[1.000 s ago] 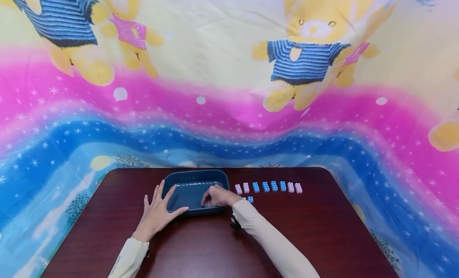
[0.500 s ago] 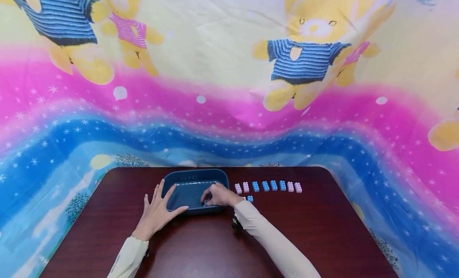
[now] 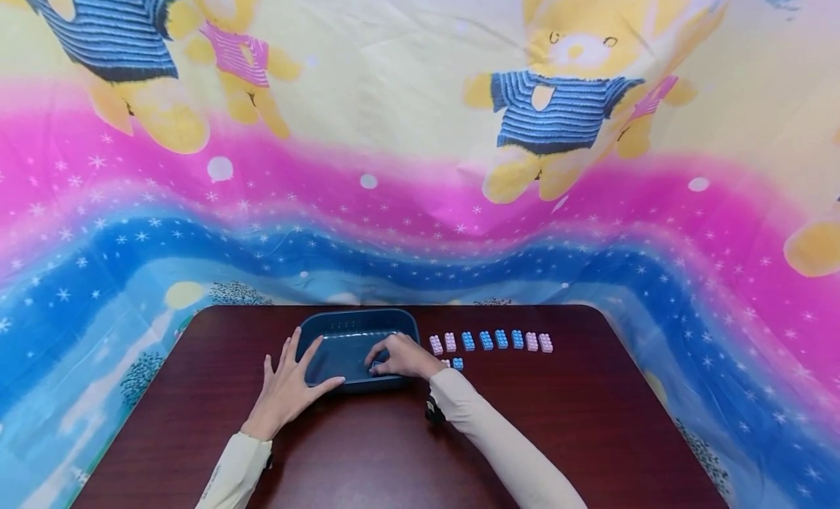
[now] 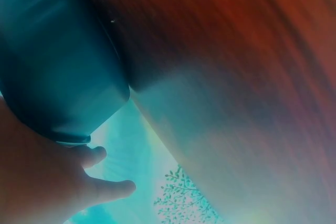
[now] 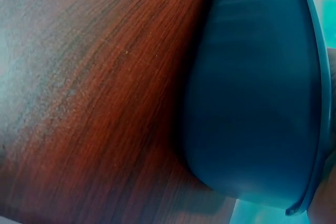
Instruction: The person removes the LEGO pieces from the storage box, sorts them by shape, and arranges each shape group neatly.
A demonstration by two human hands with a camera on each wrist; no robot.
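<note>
A dark blue-grey plastic basin (image 3: pixel 387 321) stands at the back of the table. My left hand (image 3: pixel 284 394), fingers spread wide, rests against its left side, with the thumb along the front rim. Reaching over the right rim, my right hand (image 3: pixel 403 356) is down inside the basin and pinches a small bluish toy brick (image 3: pixel 375 364), mostly covered by the fingers. Both wrist views show the basin's outer wall (image 5: pixel 252 103); the left wrist view also catches part of the left hand (image 4: pixel 47 171), and the brick is hidden in both.
Right of the basin runs a row of pink bricks (image 3: pixel 450 342) and blue bricks (image 3: pixel 486 340). In front of it sit a smaller blue brick (image 3: pixel 457 363) and a pink one (image 3: pixel 445 364), partly behind the right wrist. A printed cloth (image 3: pixel 420 276) hangs behind the brown table (image 3: pixel 367 451).
Inside the basin the right hand's fingers have shifted slightly and turned, and a bit of the bluish brick now shows between them. The left hand and basin keep their places.
</note>
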